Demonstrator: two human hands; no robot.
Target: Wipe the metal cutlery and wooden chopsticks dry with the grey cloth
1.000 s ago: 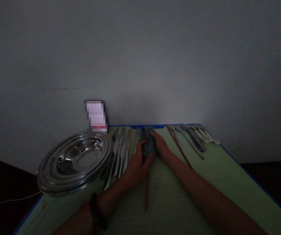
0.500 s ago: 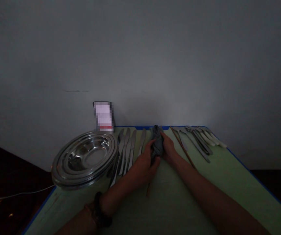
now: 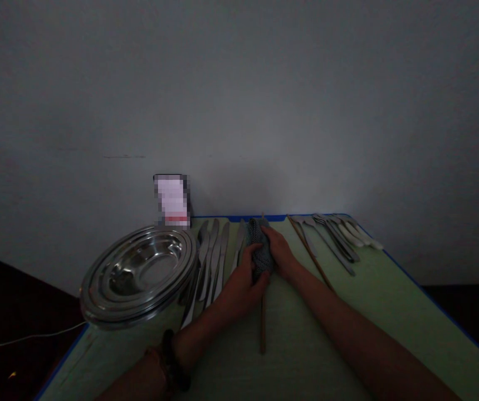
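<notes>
A grey patterned cloth [image 3: 261,256] is bunched between my two hands near the far side of the table. A brown wooden chopstick [image 3: 263,328] runs through it, one end showing below the cloth and a tip above. My left hand [image 3: 245,281] is closed round the cloth's lower left side. From the right, my right hand [image 3: 279,249] grips its upper part, fingers partly hidden. Just left of the cloth lies a single table knife [image 3: 238,242], and right of my right hand another chopstick [image 3: 312,253] lies slanted on the table.
Stacked round steel plates [image 3: 139,278] stand on the left beside several knives [image 3: 214,262]. Forks and spoons [image 3: 335,245] and white-handled cutlery [image 3: 362,236] lie at the right. A phone [image 3: 172,200] leans against the wall [image 3: 239,100]. The green table [image 3: 390,317] has a blue edge.
The chopstick now shows more of its length below the cloth and a tip above it. The view has shifted slightly; both hands keep their hold on the cloth.
</notes>
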